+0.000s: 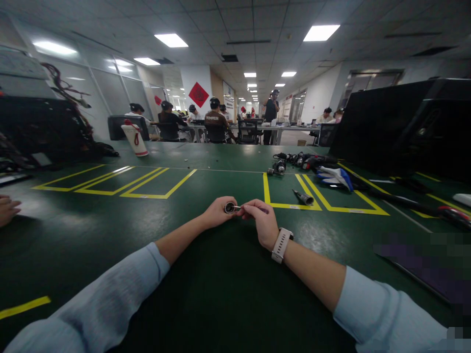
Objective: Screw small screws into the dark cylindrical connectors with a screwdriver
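My left hand (219, 212) is closed around a round, hollow metal part (229, 208) that looks like a connector shell, its open end facing me. My right hand (262, 218) pinches a slim tool with a thin metal shaft (237, 208). Its tip reaches the opening of the metal part, and the fingers cover most of its handle. Whether the tip touches the inside cannot be made out. To the right, a grey cylindrical part with a tapered end (303, 197) lies inside a yellow-taped box.
Cables with metal connectors (279, 166) and a blue-white glove (335, 177) lie at the right rear of the green table (206, 159). A white cup (135, 138) stands back left. Another person's hand (8, 208) rests at the left edge. A dark flat device (415, 264) lies right.
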A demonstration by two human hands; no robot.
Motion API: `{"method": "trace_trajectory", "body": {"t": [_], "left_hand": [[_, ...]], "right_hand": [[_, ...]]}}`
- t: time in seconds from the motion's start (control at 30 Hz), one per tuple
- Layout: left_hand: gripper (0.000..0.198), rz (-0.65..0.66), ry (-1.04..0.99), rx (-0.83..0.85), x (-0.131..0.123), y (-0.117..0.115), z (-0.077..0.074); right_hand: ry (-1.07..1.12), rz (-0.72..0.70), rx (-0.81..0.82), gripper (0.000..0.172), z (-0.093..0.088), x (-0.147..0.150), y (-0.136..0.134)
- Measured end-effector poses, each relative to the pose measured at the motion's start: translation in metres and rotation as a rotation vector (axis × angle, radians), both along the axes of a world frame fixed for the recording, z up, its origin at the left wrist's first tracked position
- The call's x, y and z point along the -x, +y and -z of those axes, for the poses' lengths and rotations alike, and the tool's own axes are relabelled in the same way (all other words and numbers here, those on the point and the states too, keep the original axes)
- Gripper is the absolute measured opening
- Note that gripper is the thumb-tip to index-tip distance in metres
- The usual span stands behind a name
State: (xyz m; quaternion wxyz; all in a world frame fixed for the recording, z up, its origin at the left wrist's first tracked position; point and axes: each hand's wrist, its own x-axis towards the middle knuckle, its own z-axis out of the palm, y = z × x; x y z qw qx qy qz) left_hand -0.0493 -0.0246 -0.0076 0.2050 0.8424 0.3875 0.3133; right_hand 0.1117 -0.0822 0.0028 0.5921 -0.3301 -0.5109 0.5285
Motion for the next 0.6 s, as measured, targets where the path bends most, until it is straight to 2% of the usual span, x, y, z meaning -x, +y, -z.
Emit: {"method": "trace_trajectory", "body": {"t": [0.2,0.33,0.43,0.6], "left_hand": [[0.023,0.025,0.048,-0.040,-0.0006,-0.0016,-0.0022],[0.021,0.021,0.084,-0.060,-0.0007,-0.0019,-0.0030],[0.019,0.023,0.105,-0.049,-0.0007,-0.0018,-0.0032],[0.021,0.032,0.116,-0.055,-0.0012,-0.0015,-0.0018]], "right_hand": [[-0.277,0.087,-0.190,0.014,-0.0014,-0.0018,-0.0042],[-0.387,0.153,-0.246,0.014,-0.0009,0.0005,-0.0071],[-0.351,0.152,-0.192,0.016,-0.0009,0.0016,-0.0062],[-0.147,0.115,-0.005,0.014,-0.0014,0.0009,0.0004]]}}
